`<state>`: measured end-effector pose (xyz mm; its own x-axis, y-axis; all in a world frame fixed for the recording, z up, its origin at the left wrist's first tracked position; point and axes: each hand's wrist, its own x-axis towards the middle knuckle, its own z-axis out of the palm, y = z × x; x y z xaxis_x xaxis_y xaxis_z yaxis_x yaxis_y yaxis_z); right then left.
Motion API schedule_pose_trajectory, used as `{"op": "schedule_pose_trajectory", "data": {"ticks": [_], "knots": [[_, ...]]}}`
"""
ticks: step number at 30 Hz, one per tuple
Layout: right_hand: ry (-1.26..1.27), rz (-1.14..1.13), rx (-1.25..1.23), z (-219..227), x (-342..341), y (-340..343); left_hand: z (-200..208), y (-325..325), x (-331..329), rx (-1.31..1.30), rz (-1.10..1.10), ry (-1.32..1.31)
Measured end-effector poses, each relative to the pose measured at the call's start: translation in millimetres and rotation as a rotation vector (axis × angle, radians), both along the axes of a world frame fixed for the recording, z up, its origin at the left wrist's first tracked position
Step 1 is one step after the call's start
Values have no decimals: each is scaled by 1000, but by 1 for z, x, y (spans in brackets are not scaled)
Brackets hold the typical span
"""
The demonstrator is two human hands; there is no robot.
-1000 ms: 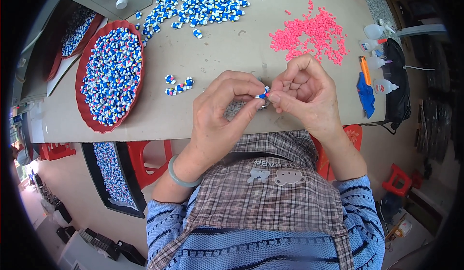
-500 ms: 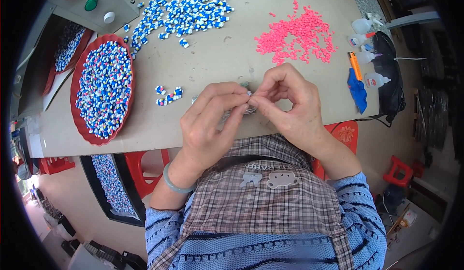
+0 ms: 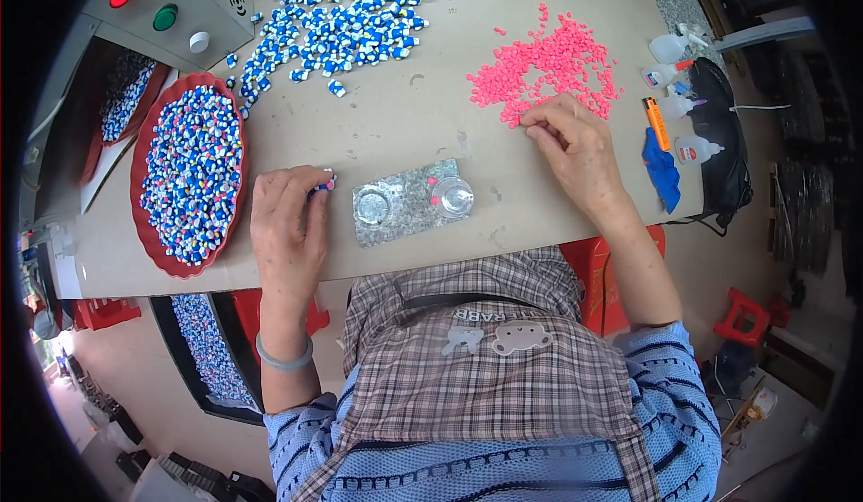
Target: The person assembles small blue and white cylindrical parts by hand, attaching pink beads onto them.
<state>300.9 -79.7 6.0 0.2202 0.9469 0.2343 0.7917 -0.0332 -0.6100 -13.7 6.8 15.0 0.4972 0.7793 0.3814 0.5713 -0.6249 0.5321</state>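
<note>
My left hand (image 3: pixel 292 219) rests low over the table with its fingers drawn together around a small blue-and-white piece (image 3: pixel 325 182); other such pieces there are partly hidden under the fingers. At the near edge of a spread of small pink pieces (image 3: pixel 575 57), my right hand (image 3: pixel 580 151) has thumb and index finger pinched; whatever is between the tips is too small to make out. Between the hands lies a grey metallic plate (image 3: pixel 395 219). It carries a round shallow dish (image 3: pixel 372 206) on its left and a clear round cup (image 3: pixel 457 197) on its right, with pink spots beside the cup.
A red scalloped tray (image 3: pixel 144 223) full of small blue, white and pink pieces stands at the left, below a grey machine (image 3: pixel 180 8) with buttons. Loose blue-and-white pieces (image 3: pixel 360 26) cover the far table. Glue bottles (image 3: pixel 697 150) and an orange-handled tool (image 3: pixel 658 123) lie right.
My hands have parted from their pinch over the plate, uncovering it. The left went left to the blue-and-white pieces, the right went right and farther to the pink ones.
</note>
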Motion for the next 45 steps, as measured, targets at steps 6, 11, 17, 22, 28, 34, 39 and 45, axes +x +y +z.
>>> {"op": "schedule_pose_trajectory", "data": {"ticks": [6, 11, 17, 22, 28, 34, 39, 45], "knots": [[-89, 109, 60, -4, 1, 5, 1, 7, -3, -2, 14, 84], [-228, 225, 107, -2, 5, 11, 5, 10, 2, 20, 41, 78], [-270, 414, 60, 8, 9, 5, 11, 28, 17, 82, -6, 77], [-120, 248, 27, 8, 3, -1, 11, 53, 27, 123, -22, 108], [-180, 150, 54, 5, -21, -8, 2, 70, 33, 75, 8, 145], [-144, 193, -39, 6, -17, -4, -3, 78, 46, 26, 52, 192], [-122, 233, -37, 9, -15, -4, -7, 82, 52, 47, 7, 223], [279, 210, -114, 6, -11, -6, -14, 86, 54, 74, -65, 197]]}}
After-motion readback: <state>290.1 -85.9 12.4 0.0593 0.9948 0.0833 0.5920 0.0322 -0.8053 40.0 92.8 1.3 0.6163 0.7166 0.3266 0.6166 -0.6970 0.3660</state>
